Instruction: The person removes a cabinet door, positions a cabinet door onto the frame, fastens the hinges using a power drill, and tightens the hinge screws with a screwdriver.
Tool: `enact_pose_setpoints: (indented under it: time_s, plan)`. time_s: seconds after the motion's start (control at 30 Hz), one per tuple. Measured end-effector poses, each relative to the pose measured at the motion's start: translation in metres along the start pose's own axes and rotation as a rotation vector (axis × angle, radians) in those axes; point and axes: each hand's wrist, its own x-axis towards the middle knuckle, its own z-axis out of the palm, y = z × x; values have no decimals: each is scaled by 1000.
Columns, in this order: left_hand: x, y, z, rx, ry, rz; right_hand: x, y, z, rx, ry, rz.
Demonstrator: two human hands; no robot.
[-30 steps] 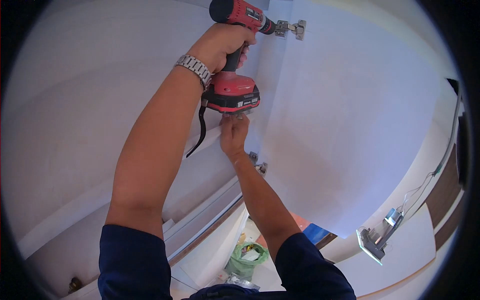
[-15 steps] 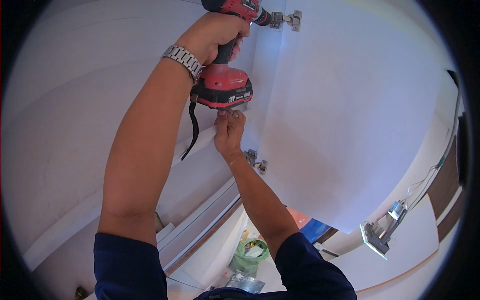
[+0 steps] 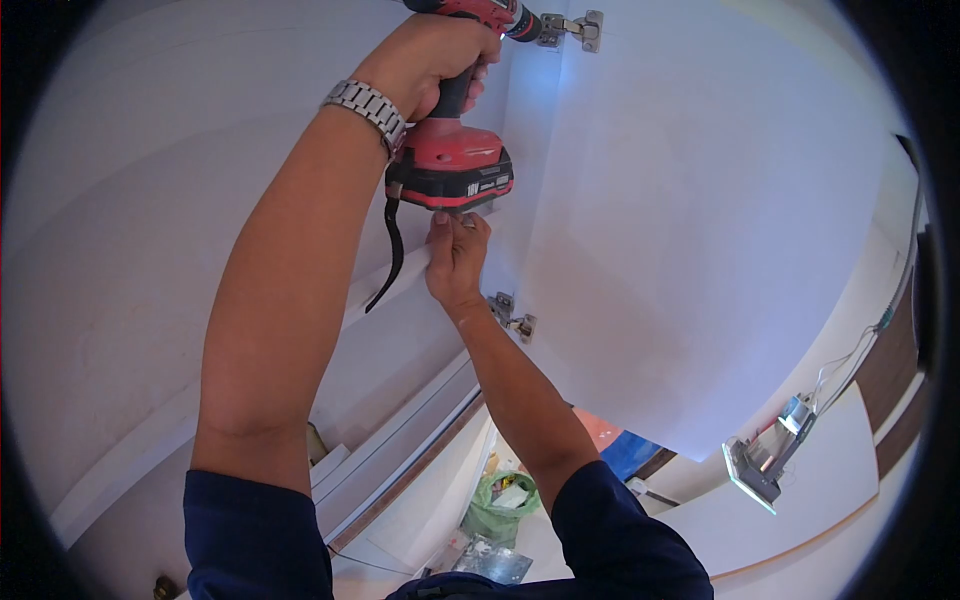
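Observation:
My left hand (image 3: 445, 60), with a metal watch on its wrist, is wrapped round the black grip of a red and black cordless drill (image 3: 455, 145). The drill's nose meets the mounting plate of the upper cabinet hinge (image 3: 572, 32), and a pale glow lights the panel beside it. Just under the battery is my right hand (image 3: 458, 258), its fingers curled closed near a white ledge. Whatever those fingers hold, if anything, is hidden, and I cannot tell if they touch the battery. A black strap (image 3: 392, 250) dangles from the drill base.
The white cabinet door (image 3: 690, 220) stands swung out on the right. A lower hinge (image 3: 515, 318) sits near my right wrist. A lit lamp (image 3: 765, 470) hangs by wires at the right. Below are a green bag (image 3: 497, 505) with rubbish and a white ledge (image 3: 130, 480).
The drill's base has shifted slightly up and to the right, and my right hand has risen a little. The drill's nose stays at the upper hinge.

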Motion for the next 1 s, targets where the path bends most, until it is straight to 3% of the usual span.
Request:
enact_pose_setpoints:
  time_s: [1.0]
  plan:
    - [4,-1,3,-102,-16,-13,2,-3,-2,27,-49,13]
